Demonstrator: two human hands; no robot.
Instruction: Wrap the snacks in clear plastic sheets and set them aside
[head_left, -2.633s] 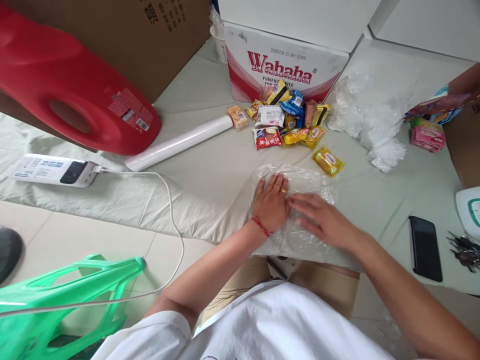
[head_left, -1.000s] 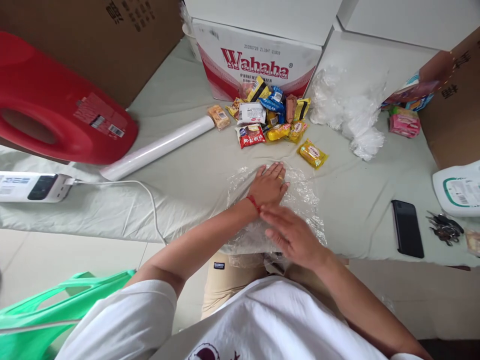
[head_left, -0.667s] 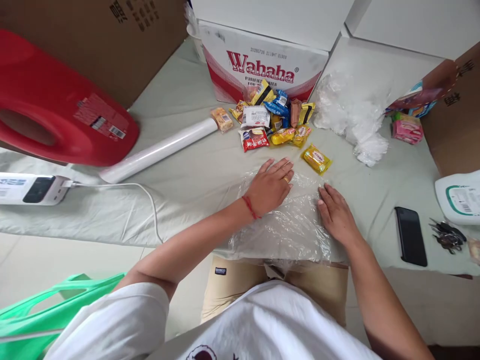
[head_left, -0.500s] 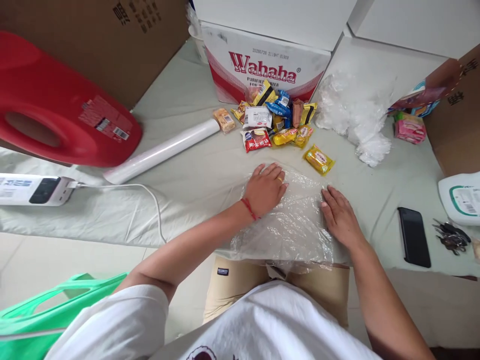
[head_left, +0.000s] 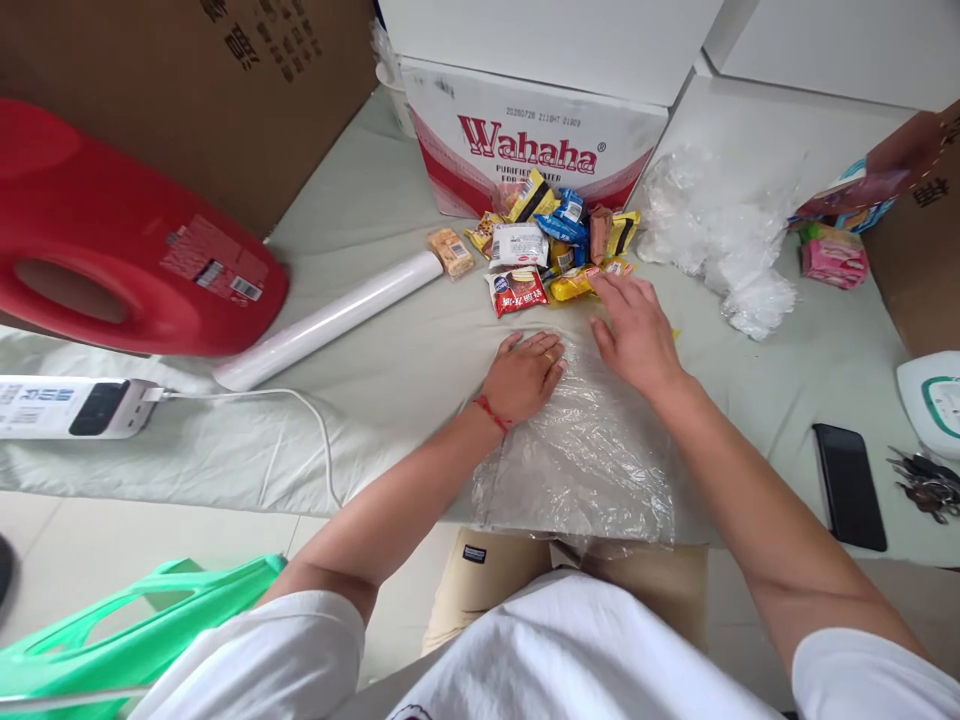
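A clear plastic sheet [head_left: 592,470] lies wrinkled over the table's front edge. My left hand [head_left: 523,378] rests flat on its upper left part, fingers stretched out. Above the sheet's upper right corner, my right hand [head_left: 636,330] reaches toward the snack pile with fingers extended and nothing in them. Its fingertips are at the yellow snack packets [head_left: 571,285]; whether they touch is unclear. To the left of these lie a red snack packet [head_left: 517,291] and a white one [head_left: 519,245]. Blue packets [head_left: 562,222] sit behind. One yellow packet is mostly hidden under my right hand.
A white plastic-film roll [head_left: 330,320] lies at left beside a red jug [head_left: 135,240]. A Wahaha carton [head_left: 536,120] stands behind the snacks. Crumpled clear plastic [head_left: 720,230], a phone [head_left: 850,487] and keys [head_left: 928,482] are at right. A white cable [head_left: 319,425] runs along the left.
My right hand has left the sheet's right edge and moved up and left to the yellow snacks, covering the separate packet. My left hand stays on the sheet. The view has shifted slightly.
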